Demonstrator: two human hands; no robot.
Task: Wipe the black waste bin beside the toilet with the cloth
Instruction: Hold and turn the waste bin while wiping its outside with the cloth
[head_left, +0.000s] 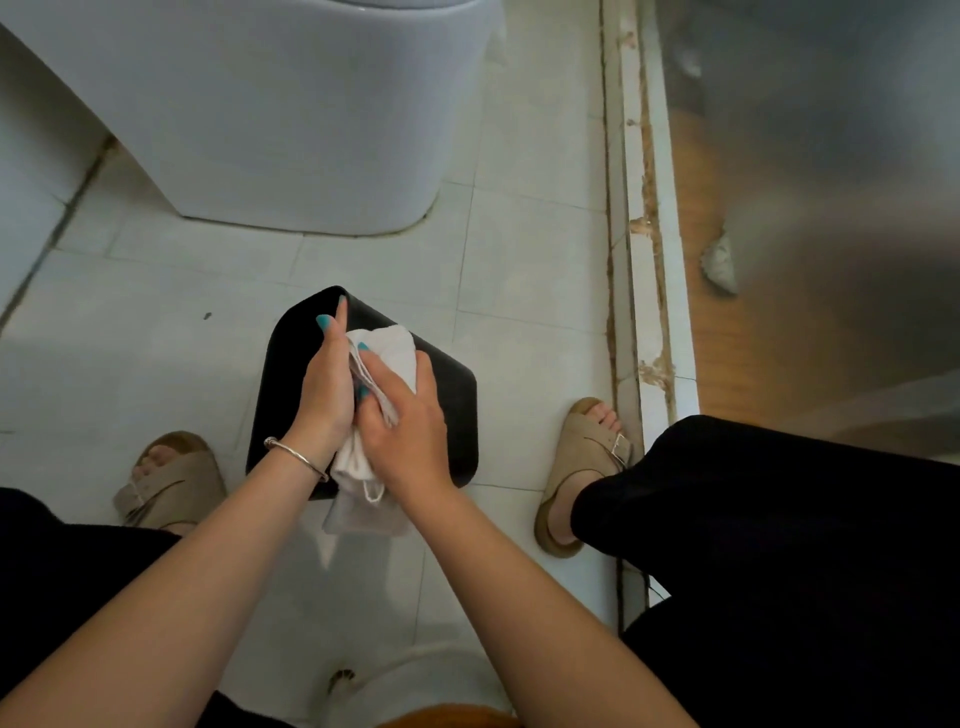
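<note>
The pale ceramic toilet base (260, 114) stands just beyond the black plastic waste bin (452, 395) on the tiled floor. Above the bin, the left hand (324, 384) and right hand (405, 431) both clasp the bunched white cloth (392, 345); its loose tail hangs free, so wiping could drag it or tip the light bin.

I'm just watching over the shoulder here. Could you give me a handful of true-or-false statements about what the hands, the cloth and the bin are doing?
1. Both hands are on the white cloth. True: the left hand and right hand hold it together.
2. The black waste bin stands on top of the toilet. False: it stands on the tiled floor, in front of the toilet.
3. A bracelet is on the left wrist. True.
4. The cloth is lying on the floor away from the bin. False: it is held over the bin.
5. The person is barefoot. False: both feet wear sandals.
</note>
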